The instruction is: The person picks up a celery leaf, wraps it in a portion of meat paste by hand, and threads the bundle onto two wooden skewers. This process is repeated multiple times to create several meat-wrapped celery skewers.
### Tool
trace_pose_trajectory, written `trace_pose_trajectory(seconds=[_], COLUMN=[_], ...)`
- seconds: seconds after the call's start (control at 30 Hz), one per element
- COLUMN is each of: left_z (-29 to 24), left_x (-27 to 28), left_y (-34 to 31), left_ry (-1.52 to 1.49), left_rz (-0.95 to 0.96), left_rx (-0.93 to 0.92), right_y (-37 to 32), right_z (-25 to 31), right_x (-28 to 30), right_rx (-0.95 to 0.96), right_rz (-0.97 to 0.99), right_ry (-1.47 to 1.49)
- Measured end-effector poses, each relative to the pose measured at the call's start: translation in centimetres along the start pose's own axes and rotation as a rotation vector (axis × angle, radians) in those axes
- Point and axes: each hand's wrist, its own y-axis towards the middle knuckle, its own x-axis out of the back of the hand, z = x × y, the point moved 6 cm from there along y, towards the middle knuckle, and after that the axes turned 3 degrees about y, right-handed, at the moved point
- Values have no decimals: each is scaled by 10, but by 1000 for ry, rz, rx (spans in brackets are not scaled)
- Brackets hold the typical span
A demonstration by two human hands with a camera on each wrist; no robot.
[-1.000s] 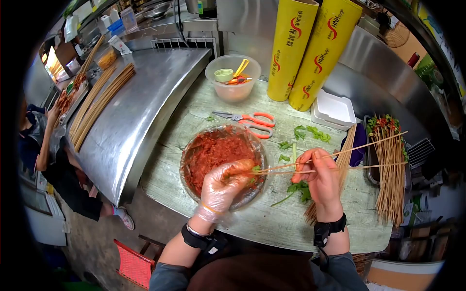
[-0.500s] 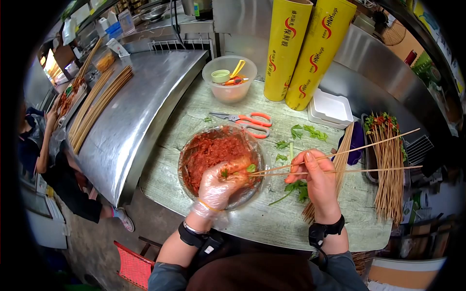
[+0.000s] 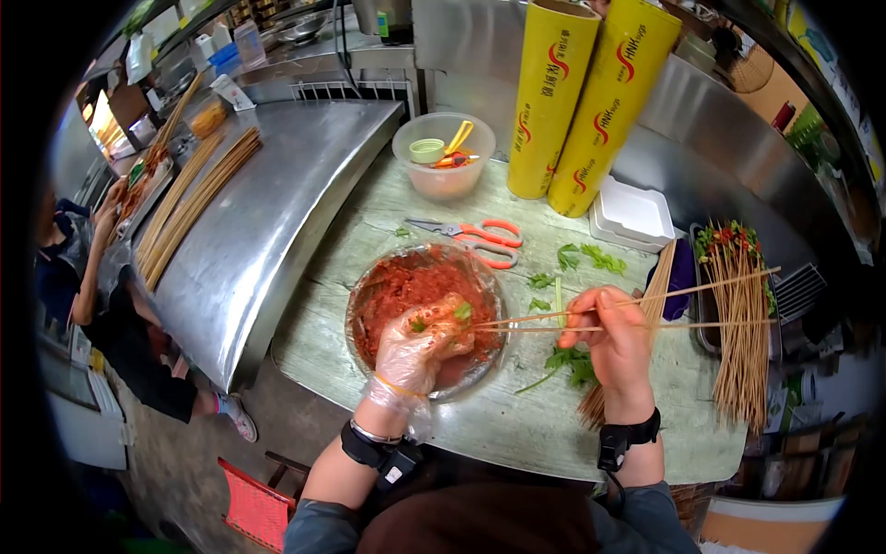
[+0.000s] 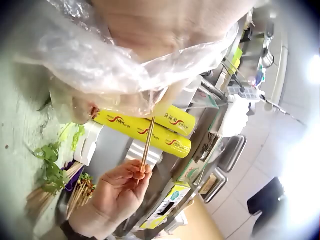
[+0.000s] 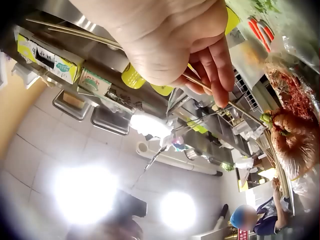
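Observation:
My left hand (image 3: 411, 346), in a clear plastic glove smeared red, is over a bowl (image 3: 352, 323) of red minced mixture (image 3: 401, 284). Its fingers curl round the tips of two thin wooden skewers (image 3: 683, 324), with green leaf bits (image 3: 461, 312) showing at the knuckles. What sits on the tips is mostly hidden inside the glove. Bare, my right hand (image 3: 614, 342) pinches both skewers partway along, and their far ends spread apart to the right. In the left wrist view the skewers (image 4: 147, 145) run from the glove to the right fingers.
Orange-handled scissors (image 3: 489, 242) and a clear tub (image 3: 443, 162) lie beyond the bowl. Two yellow film rolls (image 3: 577, 120) stand behind. Coriander (image 3: 581, 365), loose skewers (image 3: 660, 286) and a tray of filled skewers (image 3: 738, 332) are at right. Another person (image 3: 92, 268) works at left.
The left fingers have rolled and closed further over the skewer tips, so the green leaf has shifted from the fingertips back onto the knuckles. The right hand keeps its pinch; the view has shifted slightly.

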Motion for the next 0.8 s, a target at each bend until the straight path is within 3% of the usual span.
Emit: trace_pose_trajectory(seconds=[0.3, 0.8], left_z=[3, 5], left_x=[14, 17], left_y=[6, 7], left_ry=[-191, -351], left_rz=[-16, 43], left_rx=[-8, 57], right_y=[-3, -1], right_z=[-12, -54], right_x=[-18, -17], right_rx=[59, 47], right_rz=[-15, 7], right_ry=[-94, 203])
